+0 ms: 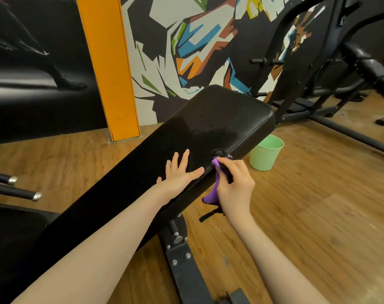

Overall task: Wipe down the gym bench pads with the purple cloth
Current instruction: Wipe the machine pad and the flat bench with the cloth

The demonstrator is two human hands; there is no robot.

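A long black bench back pad (208,119) slants from lower left up to the centre. My left hand (180,172) lies flat on it with fingers spread, near its right edge. My right hand (235,183) grips the bunched purple cloth (213,194) against the pad's right side edge; part of the cloth hangs below the hand. A torn spot (218,152) shows on the pad edge just above the cloth. A second black seat pad (13,229) lies at the lower left.
A green bucket (266,152) stands on the wooden floor to the right of the bench. The black bench frame (182,260) runs below the pad. Another black machine (318,84) stands at the right. An orange pillar (112,69) and a painted wall are behind.
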